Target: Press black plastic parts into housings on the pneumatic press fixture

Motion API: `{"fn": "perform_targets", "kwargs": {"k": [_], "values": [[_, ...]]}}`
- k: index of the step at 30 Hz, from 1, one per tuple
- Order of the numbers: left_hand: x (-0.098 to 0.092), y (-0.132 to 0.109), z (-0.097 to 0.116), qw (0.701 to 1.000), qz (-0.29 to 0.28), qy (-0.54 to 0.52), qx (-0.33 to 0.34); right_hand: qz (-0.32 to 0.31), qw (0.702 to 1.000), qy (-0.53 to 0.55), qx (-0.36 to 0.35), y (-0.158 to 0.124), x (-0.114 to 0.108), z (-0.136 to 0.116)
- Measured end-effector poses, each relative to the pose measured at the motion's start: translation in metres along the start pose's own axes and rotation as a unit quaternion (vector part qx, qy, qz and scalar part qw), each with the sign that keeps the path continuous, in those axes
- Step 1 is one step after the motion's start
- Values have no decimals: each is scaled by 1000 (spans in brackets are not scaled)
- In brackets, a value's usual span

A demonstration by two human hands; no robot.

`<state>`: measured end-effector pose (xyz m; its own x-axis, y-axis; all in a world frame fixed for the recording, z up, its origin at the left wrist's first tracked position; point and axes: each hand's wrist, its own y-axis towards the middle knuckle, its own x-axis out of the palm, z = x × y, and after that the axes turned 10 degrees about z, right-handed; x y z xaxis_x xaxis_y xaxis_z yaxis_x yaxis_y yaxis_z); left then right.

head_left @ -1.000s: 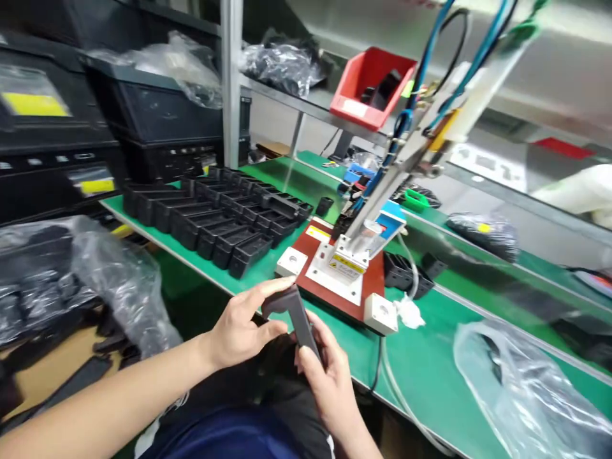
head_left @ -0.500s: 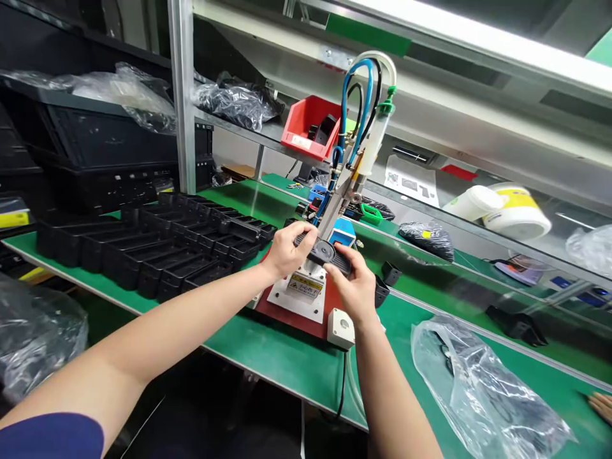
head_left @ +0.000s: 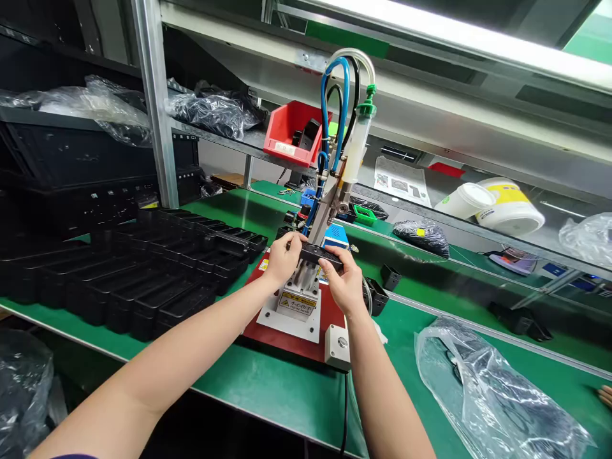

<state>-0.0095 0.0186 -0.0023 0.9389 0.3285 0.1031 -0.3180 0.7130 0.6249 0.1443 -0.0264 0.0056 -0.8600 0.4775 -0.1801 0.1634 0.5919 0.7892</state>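
Observation:
A long black plastic part (head_left: 319,254) lies across the metal fixture of a small machine with a red base (head_left: 291,335). My left hand (head_left: 282,258) grips its left end with curled fingers. My right hand (head_left: 343,280) pinches its right end. Above the part stands a tilted dispenser syringe (head_left: 354,143) with blue and black hoses. A white button block (head_left: 337,347) sits at the base's near right corner, just below my right wrist.
Rows of black plastic trays (head_left: 157,268) fill the green bench (head_left: 268,395) to the left. A clear bag of black parts (head_left: 492,389) lies at the right. A red bin (head_left: 291,131), bagged parts and white tubs (head_left: 507,204) sit on the shelf behind.
Both hands have carried the black part up from my lap to the machine and lowered it onto the fixture. My view has lifted toward the bench and shelf.

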Motion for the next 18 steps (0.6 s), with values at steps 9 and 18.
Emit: {"fn": "perform_targets", "kwargs": {"k": [9, 18], "values": [[-1, -8, -8, 998, 6, 6, 57, 6, 999, 25, -36, -8, 4, 17], [-43, -37, -6, 996, 28, 83, 29, -23, 993, -113, 21, -43, -28, 17]]}}
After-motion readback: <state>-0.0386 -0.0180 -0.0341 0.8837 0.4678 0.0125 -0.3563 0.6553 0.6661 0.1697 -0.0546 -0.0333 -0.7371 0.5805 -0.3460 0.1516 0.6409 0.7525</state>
